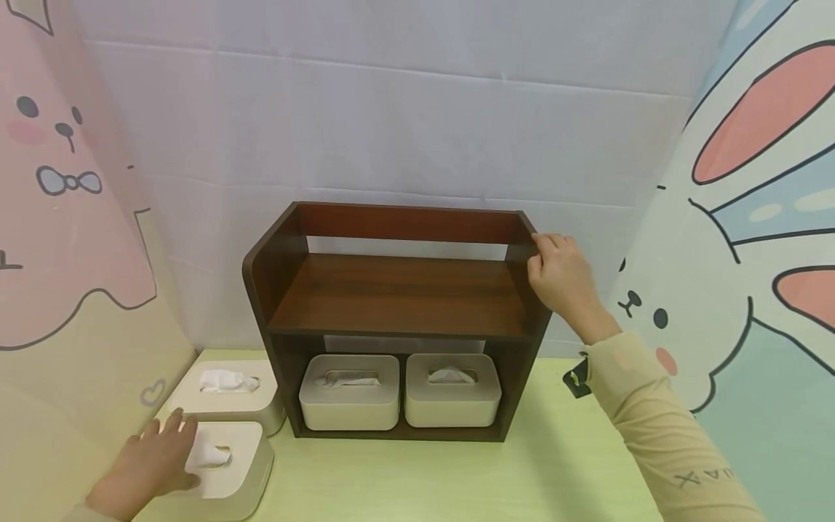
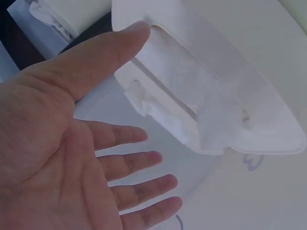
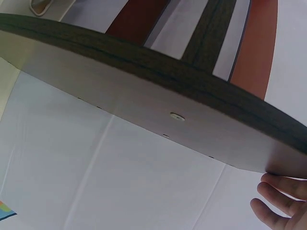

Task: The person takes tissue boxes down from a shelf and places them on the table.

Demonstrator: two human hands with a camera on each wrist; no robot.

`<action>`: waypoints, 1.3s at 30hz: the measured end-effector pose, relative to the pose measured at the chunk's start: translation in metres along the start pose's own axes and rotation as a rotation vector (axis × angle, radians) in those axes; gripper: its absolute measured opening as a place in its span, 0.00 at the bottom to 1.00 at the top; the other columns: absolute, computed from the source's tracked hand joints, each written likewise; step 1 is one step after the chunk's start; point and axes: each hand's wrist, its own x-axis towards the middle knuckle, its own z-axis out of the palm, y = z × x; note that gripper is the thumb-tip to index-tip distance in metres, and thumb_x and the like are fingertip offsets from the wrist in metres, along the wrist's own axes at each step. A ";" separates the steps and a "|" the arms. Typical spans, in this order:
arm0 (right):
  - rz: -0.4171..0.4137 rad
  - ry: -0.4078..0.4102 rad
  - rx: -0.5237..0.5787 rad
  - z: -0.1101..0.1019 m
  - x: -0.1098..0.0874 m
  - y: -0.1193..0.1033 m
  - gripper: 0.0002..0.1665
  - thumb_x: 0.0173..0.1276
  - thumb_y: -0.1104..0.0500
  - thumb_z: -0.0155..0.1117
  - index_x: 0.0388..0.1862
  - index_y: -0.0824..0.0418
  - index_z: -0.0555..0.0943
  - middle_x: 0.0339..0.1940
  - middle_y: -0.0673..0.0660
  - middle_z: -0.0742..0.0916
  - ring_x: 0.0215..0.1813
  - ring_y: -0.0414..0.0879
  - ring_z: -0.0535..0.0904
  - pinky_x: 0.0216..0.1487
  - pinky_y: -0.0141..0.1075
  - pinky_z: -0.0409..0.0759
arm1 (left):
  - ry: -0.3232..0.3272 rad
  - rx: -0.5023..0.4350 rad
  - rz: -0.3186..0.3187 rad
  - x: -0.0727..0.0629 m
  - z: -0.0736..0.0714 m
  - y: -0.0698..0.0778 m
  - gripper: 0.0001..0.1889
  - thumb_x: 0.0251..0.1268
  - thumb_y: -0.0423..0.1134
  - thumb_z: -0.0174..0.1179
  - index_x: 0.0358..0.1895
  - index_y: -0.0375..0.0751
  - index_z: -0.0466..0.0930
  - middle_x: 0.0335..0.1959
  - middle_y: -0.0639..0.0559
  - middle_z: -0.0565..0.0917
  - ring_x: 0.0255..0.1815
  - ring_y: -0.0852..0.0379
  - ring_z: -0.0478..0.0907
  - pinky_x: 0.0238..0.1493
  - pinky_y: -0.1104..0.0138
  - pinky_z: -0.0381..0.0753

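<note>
A dark brown two-tier wooden shelf (image 1: 398, 290) stands against the back wall. My right hand (image 1: 562, 279) grips the upper edge of its right side panel (image 3: 144, 91); several fingers (image 3: 288, 196) show along the outer face in the right wrist view, the thumb out of sight there. Over a white tissue box (image 1: 244, 467) at the front left, my left hand (image 1: 156, 457) is spread, fingers straight. In the left wrist view the thumb lies across that box's slot (image 2: 168, 67), from which white tissue (image 2: 218, 120) sticks out.
Behind the front box stands another white tissue box (image 1: 261, 399), close to the shelf's left side. Two more tissue boxes, left (image 1: 352, 406) and right (image 1: 453, 402), sit in the lower tier. Printed cloth walls border the pale green tabletop (image 1: 365, 478).
</note>
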 end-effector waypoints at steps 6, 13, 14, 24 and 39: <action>-0.004 0.006 0.003 0.001 0.001 -0.001 0.22 0.60 0.64 0.44 0.49 0.74 0.75 0.47 0.70 0.80 0.48 0.66 0.73 0.49 0.54 0.73 | 0.205 0.052 0.079 0.006 -0.006 0.032 0.38 0.36 0.53 0.71 0.52 0.33 0.72 0.50 0.31 0.75 0.46 0.28 0.72 0.39 0.42 0.74; -0.013 0.015 0.003 0.002 0.001 -0.001 0.22 0.60 0.64 0.44 0.49 0.74 0.75 0.46 0.70 0.80 0.47 0.66 0.73 0.48 0.54 0.73 | 0.285 0.041 0.155 0.015 -0.008 0.071 0.33 0.37 0.53 0.70 0.48 0.38 0.76 0.47 0.39 0.79 0.45 0.36 0.76 0.42 0.45 0.75; -0.014 0.015 0.002 0.002 0.001 -0.002 0.22 0.60 0.64 0.44 0.49 0.74 0.75 0.46 0.70 0.80 0.47 0.66 0.73 0.48 0.54 0.73 | 0.283 0.033 0.164 0.017 -0.009 0.077 0.32 0.38 0.53 0.70 0.49 0.38 0.76 0.47 0.40 0.79 0.45 0.37 0.76 0.41 0.46 0.75; -0.006 0.005 0.002 0.001 0.001 -0.002 0.22 0.61 0.64 0.44 0.49 0.74 0.75 0.47 0.70 0.80 0.48 0.65 0.73 0.49 0.55 0.73 | 0.456 -0.008 0.276 0.041 -0.018 0.121 0.29 0.40 0.49 0.71 0.48 0.39 0.76 0.42 0.46 0.81 0.41 0.46 0.77 0.36 0.55 0.77; -0.005 0.003 0.000 -0.002 -0.001 -0.002 0.21 0.60 0.65 0.45 0.49 0.74 0.75 0.47 0.71 0.80 0.49 0.66 0.73 0.50 0.55 0.73 | 0.559 -0.034 0.353 0.096 -0.011 0.132 0.37 0.43 0.57 0.67 0.56 0.38 0.72 0.51 0.42 0.78 0.49 0.41 0.76 0.44 0.50 0.76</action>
